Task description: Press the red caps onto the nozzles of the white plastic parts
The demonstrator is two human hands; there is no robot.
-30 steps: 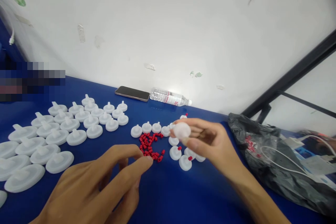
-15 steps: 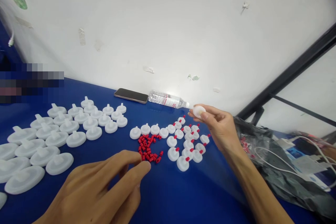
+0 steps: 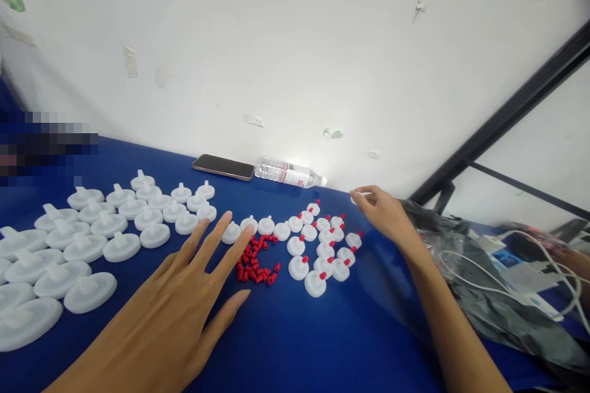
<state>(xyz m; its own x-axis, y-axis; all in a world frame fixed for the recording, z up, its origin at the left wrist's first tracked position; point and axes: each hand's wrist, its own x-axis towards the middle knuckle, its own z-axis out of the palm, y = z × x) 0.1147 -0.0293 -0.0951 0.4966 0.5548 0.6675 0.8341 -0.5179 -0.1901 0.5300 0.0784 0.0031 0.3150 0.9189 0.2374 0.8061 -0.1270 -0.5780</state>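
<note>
My left hand (image 3: 177, 304) hovers with its fingers spread, nothing in it. Its fingertips are near a loose pile of small red caps (image 3: 251, 267) and a few white plastic discs with stems (image 3: 266, 226). My right hand (image 3: 380, 214) is closed on a white disc (image 3: 354, 198), mostly hidden behind the fingers. Below and left of that hand lies a group of white discs with red caps on their stems (image 3: 315, 284). To the left, rows of bare-stemmed white discs (image 3: 91, 292) rest on the blue table (image 3: 295, 344).
A phone (image 3: 224, 167) and a clear plastic bottle (image 3: 289, 172) lie along the white wall. At the right are a dark plastic bag (image 3: 498, 325), white cables (image 3: 479, 285) and a slanted black metal bar (image 3: 502, 113).
My left hand has opened from curled fingers to a wide spread and reaches further forward. My right hand has turned, so the disc shows less. The view has shifted slightly.
</note>
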